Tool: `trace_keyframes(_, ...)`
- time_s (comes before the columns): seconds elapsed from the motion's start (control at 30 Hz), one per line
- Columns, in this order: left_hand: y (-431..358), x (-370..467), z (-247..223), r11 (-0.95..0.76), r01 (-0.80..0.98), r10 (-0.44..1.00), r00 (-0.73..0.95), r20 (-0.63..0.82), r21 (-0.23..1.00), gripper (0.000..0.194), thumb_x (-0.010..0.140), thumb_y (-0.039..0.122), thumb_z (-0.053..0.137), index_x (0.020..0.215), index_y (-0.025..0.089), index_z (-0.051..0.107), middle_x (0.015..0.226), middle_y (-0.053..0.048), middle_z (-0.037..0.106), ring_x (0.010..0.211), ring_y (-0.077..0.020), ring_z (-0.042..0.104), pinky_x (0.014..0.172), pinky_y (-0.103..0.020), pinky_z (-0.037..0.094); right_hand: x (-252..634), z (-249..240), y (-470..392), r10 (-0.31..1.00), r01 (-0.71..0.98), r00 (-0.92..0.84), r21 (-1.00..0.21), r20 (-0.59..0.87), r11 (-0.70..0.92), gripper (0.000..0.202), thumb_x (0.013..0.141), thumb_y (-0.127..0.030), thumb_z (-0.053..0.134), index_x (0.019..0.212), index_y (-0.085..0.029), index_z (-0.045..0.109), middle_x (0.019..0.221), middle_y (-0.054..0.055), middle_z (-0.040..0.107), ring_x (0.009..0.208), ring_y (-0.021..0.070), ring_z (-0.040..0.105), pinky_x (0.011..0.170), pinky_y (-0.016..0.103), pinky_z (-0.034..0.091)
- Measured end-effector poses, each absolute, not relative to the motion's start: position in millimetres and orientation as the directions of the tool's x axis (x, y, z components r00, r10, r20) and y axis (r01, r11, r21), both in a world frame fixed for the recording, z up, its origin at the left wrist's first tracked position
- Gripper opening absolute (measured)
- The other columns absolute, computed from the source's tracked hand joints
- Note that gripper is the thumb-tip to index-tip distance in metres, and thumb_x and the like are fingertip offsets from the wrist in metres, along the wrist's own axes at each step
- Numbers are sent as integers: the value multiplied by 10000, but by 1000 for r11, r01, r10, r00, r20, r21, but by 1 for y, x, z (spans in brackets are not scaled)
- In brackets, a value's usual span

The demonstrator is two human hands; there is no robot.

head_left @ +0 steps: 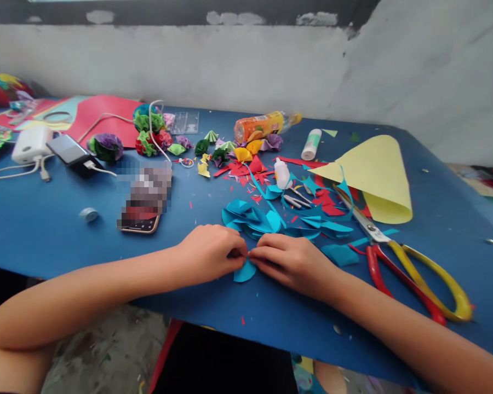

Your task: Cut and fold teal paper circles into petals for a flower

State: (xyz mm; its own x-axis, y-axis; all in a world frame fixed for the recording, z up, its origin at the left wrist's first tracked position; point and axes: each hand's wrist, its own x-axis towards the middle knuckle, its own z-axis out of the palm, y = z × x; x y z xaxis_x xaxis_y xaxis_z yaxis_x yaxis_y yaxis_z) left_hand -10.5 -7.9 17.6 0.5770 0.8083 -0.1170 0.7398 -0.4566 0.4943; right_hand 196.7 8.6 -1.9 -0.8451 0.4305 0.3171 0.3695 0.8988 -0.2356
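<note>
A small blue piece of paper (245, 272) with a rounded lower edge is pinched between my two hands, just above the table near its front edge. My left hand (213, 249) closes on its upper left side with thumb and fingers. From the right, my right hand (298, 262) grips it with bent fingertips, which almost meet those of the left. Right behind the hands lies a folded blue paper flower (248, 217). More folded blue paper (340, 254) rests by my right wrist. Large scissors (378, 235) with red and yellow handles lie to the right.
A phone (142, 205) lies left of my hands, near a small grey roll (89, 214). Behind are paper scraps (246, 169), a glue bottle (282, 174), a glue stick (311, 144), an orange drink bottle (263, 126) and curled yellow paper (373, 169). A white charger (32, 143) trails cables.
</note>
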Motion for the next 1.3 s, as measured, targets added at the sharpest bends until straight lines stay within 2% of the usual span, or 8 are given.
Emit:
trace_keyframes(0.3,-13,-12,23,-478,773,802,578,-152,416,172,817,282,556,880,246,712,847,-3,697,764,-175,639,576,-232,351,198,-1,9,426,358,-849,-254,313,899,218,919,-247,463,936,-167,666,862,64,658,723,126,614,622,217,490)
trace_keyframes(0.53,-17,-11,23,-538,779,789,600,-134,321,217,851,282,501,862,245,714,811,-13,695,744,-180,653,526,-226,325,198,0,7,392,338,-847,-206,360,918,226,916,-239,476,953,-163,685,859,65,674,735,136,621,618,231,506)
trace_keyframes(0.73,-18,-11,22,-506,788,806,577,-132,352,185,836,282,513,893,241,685,884,2,694,783,-173,651,548,-213,357,199,-1,3,427,368,-833,-223,353,903,188,904,-237,505,929,-178,682,862,49,674,728,130,619,601,223,491)
trace_keyframes(0.97,-17,-10,22,-501,778,797,585,-147,380,176,826,251,514,878,237,682,873,-1,689,774,-176,649,585,-219,393,197,1,1,482,403,-820,-287,309,869,183,902,-232,492,888,-173,665,866,55,658,728,130,623,591,216,480)
trace_keyframes(1.1,-17,-9,22,-490,782,800,579,-157,386,198,834,260,508,909,236,689,885,-15,693,774,-173,649,609,-220,414,197,2,1,498,412,-808,-304,313,859,196,899,-239,489,961,-174,664,876,60,662,750,140,629,631,233,499)
trace_keyframes(1.3,-17,-9,22,-484,769,795,586,-157,417,187,821,236,511,891,233,685,875,-4,685,774,-166,641,601,-216,393,198,1,3,503,393,-814,-363,291,845,170,893,-227,500,911,-175,661,851,58,644,742,134,617,635,220,488)
